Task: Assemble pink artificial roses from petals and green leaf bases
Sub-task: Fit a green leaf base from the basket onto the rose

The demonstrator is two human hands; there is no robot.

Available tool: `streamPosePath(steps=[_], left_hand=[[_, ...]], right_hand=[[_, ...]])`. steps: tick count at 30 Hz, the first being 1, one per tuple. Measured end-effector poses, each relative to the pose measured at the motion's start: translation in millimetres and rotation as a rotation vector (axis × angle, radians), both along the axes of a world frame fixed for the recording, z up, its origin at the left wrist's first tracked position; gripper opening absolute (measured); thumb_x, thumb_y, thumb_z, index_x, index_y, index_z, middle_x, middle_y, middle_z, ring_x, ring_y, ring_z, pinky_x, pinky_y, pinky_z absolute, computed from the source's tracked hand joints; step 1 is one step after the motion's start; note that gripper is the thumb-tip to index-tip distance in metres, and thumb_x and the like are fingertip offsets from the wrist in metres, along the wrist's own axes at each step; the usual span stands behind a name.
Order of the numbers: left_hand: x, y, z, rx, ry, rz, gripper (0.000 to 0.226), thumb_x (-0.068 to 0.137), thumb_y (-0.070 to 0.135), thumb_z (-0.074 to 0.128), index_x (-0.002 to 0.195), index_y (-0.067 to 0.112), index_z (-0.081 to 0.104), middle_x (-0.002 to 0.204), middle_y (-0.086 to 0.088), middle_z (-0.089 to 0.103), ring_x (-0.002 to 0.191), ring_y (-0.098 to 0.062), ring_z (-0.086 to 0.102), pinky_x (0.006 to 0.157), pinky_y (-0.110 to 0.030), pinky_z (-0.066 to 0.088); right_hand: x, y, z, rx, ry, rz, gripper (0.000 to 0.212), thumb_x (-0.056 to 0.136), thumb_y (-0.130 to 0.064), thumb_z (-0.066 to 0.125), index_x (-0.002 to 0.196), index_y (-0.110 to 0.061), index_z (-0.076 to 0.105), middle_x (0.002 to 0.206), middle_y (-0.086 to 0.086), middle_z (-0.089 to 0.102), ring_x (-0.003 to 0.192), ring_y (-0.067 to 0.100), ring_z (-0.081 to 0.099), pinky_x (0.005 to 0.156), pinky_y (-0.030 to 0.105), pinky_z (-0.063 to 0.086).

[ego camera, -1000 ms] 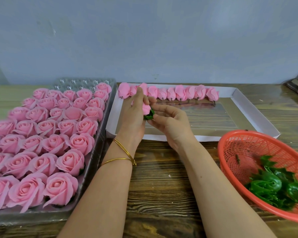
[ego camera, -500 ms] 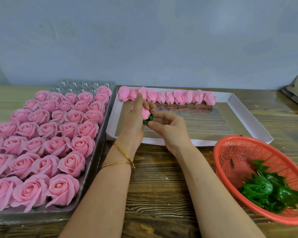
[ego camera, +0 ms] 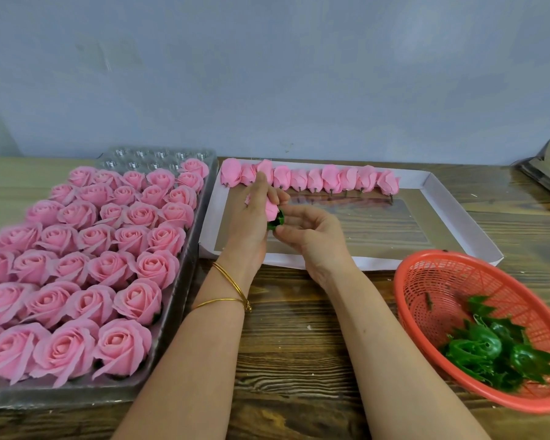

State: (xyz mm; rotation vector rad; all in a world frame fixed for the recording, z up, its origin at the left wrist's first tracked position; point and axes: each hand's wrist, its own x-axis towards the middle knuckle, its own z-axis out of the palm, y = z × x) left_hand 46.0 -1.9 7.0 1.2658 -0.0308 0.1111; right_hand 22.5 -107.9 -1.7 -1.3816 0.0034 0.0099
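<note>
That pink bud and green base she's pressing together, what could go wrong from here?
1. The pink bud is pinched in the left hand while the right hand pushes the green leaf base on; too tight a grip could crease the petals.
2. Both hands work just in front of the row of buds in the white tray, so a slip might knock some over.
3. The red basket looks tilted, so it might tip.
</note>
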Motion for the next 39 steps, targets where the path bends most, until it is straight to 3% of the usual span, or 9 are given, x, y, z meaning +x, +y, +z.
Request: streamPosePath(steps=[8, 13, 17, 25, 34, 39], left_hand=[[0.5, -0.1, 0.4, 0.008, 0.020, 0.021, 0.055, 0.100, 0.045, 0.043, 0.049, 0.029, 0.055, 0.071, 0.008, 0.065, 0.074, -0.008, 0.061, 0.075, -0.031, 0.046], [0.8, -0.7, 0.3, 0.020, 0.007, 0.022, 0.055, 0.100, 0.046, 0.042, 0.049, 0.030, 0.056, 0.072, 0.009, 0.066, 0.080, -0.010, 0.062, 0.079, -0.033, 0.046], [2.0, 0.4, -0.5, 0.027, -0.018, 0.021, 0.054, 0.101, 0.043, 0.042, 0.051, 0.029, 0.056, 0.071, 0.007, 0.066, 0.077, -0.008, 0.062, 0.082, -0.034, 0.046], [2.5, 1.1, -0.6, 0.023, 0.004, 0.031, 0.053, 0.099, 0.045, 0.045, 0.050, 0.029, 0.057, 0.072, 0.006, 0.067, 0.081, -0.012, 0.063, 0.084, -0.036, 0.048], [1.8, 1.0, 3.5, 0.014, 0.031, 0.014, 0.055, 0.100, 0.044, 0.043, 0.050, 0.027, 0.059, 0.072, 0.005, 0.067, 0.079, -0.011, 0.064, 0.078, -0.035, 0.047], [0.8, 0.7, 3.9, 0.014, 0.033, -0.018, 0.055, 0.100, 0.045, 0.043, 0.051, 0.026, 0.062, 0.071, 0.005, 0.068, 0.079, -0.012, 0.063, 0.084, -0.039, 0.047]], right_hand=[[1.0, 0.0, -0.7, 0.131, 0.026, 0.024, 0.023, 0.089, 0.012, 0.058, 0.098, -0.006, 0.069, 0.084, 0.007, 0.073, 0.088, 0.022, 0.070, 0.080, 0.028, 0.060], [0.6, 0.8, -1.4, 0.116, -0.009, 0.006, 0.025, 0.088, 0.014, 0.060, 0.106, -0.002, 0.068, 0.093, 0.016, 0.072, 0.092, 0.026, 0.071, 0.085, 0.033, 0.059], [0.9, 1.0, -0.5, 0.158, 0.016, 0.035, 0.024, 0.094, 0.010, 0.053, 0.108, -0.002, 0.069, 0.096, 0.011, 0.072, 0.098, 0.024, 0.070, 0.088, 0.032, 0.058], [1.5, -0.6, -1.1, 0.175, 0.045, 0.037, 0.023, 0.088, 0.013, 0.059, 0.099, -0.005, 0.068, 0.086, 0.010, 0.073, 0.082, 0.019, 0.072, 0.073, 0.027, 0.060], [2.6, -2.1, -3.2, 0.194, 0.019, 0.048, 0.025, 0.083, 0.015, 0.063, 0.104, 0.002, 0.067, 0.091, 0.018, 0.072, 0.086, 0.025, 0.071, 0.080, 0.031, 0.060], [1.6, -3.2, -2.7, 0.180, -0.004, 0.036, 0.028, 0.079, 0.017, 0.066, 0.097, -0.004, 0.069, 0.088, 0.015, 0.071, 0.089, 0.026, 0.068, 0.090, 0.039, 0.057]])
